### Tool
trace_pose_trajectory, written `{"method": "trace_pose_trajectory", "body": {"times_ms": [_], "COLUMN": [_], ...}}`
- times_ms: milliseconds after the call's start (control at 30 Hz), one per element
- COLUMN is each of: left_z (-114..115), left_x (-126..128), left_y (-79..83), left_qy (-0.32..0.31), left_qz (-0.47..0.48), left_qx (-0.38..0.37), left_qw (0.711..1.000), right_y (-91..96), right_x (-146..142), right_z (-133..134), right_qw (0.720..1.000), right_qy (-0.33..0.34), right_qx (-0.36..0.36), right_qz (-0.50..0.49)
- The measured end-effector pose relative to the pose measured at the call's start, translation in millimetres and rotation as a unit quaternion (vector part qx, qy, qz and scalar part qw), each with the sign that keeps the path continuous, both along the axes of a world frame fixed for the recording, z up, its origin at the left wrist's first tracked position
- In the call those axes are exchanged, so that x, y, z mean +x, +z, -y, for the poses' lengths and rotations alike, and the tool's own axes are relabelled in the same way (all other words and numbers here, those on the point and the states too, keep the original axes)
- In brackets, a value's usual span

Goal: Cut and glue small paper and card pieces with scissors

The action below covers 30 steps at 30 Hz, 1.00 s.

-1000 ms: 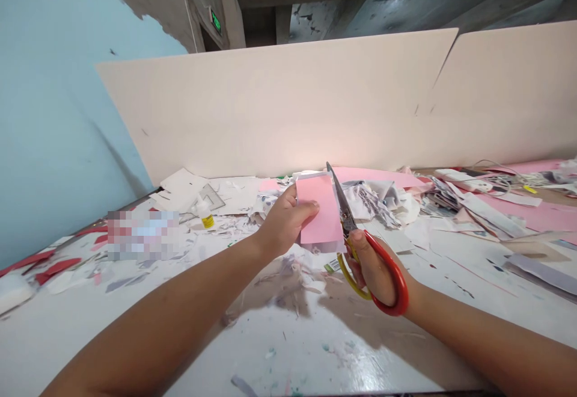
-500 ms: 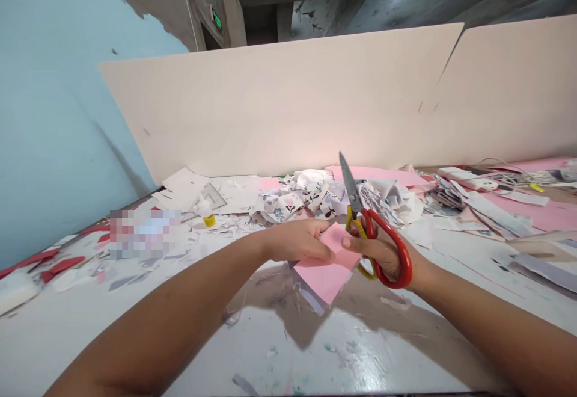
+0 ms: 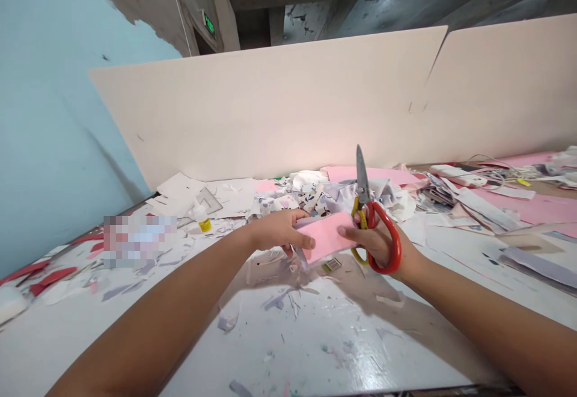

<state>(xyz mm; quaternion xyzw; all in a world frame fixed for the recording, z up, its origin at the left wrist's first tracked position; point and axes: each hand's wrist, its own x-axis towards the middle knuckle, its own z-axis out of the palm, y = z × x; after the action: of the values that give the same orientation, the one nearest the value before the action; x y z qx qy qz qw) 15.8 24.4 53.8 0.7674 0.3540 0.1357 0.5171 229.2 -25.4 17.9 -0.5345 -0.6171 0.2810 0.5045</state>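
Pink paper sheet [image 3: 325,237]: held off the desk between both hands, lower centre of the frame.
Left hand [image 3: 279,230]: fingers together, pinching the sheet's left end.
Right hand [image 3: 376,243]: fingers clamped around red-and-yellow-handled scissors [image 3: 391,246], fingertips also against the sheet's right end; steel blades point upward.
Nearby: crumpled floral fabric scraps [image 3: 288,200] just beyond the hands; a small white bottle with a yellow band [image 3: 202,221] upper left of them.
Below: white paint-flecked desk [image 3: 342,349], scattered with paper offcuts [image 3: 279,298].
Far right: pink paper sheets [image 3: 527,206].
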Motion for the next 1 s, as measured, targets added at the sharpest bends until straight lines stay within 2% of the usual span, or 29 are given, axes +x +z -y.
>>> {"method": "trace_pose_trajectory", "body": {"times_ms": [133, 267, 433, 567, 767, 867, 1000], "left_z": [-10, -15, -10, -3, -3, -6, -8], "left_x": [-1, -1, 3, 10, 14, 12, 12], "left_y": [-6.4, -11.2, -14.4, -18.4, -23.0, -22.8, -21.8], "left_qy": [0.066, 0.126, 0.108, 0.096, 0.159, 0.191, 0.208], "left_qz": [0.052, 0.093, 0.149, 0.15, 0.176, 0.181, 0.196], "left_qx": [0.001, 0.01, -0.013, -0.007, 0.054, 0.078, 0.07], "left_qw": [0.996, 0.988, 0.983, 0.984, 0.97, 0.962, 0.956], "right_y": [-3.4, 4.5, 8.5, 6.0, 6.9, 5.5, 3.9], "right_x": [6, 1, -5, -6, -3, -1, 1], "right_z": [-7, -1, 4, 3, 2, 0, -1], "right_qw": [0.998, 0.989, 0.988, 0.987, 0.992, 0.99, 0.988], "right_qy": [-0.016, -0.016, -0.029, -0.036, -0.069, -0.073, -0.053], "right_qx": [-0.017, -0.069, -0.079, -0.072, -0.065, -0.054, -0.045], "right_qz": [-0.056, -0.129, -0.132, -0.142, -0.086, -0.105, -0.139]}}
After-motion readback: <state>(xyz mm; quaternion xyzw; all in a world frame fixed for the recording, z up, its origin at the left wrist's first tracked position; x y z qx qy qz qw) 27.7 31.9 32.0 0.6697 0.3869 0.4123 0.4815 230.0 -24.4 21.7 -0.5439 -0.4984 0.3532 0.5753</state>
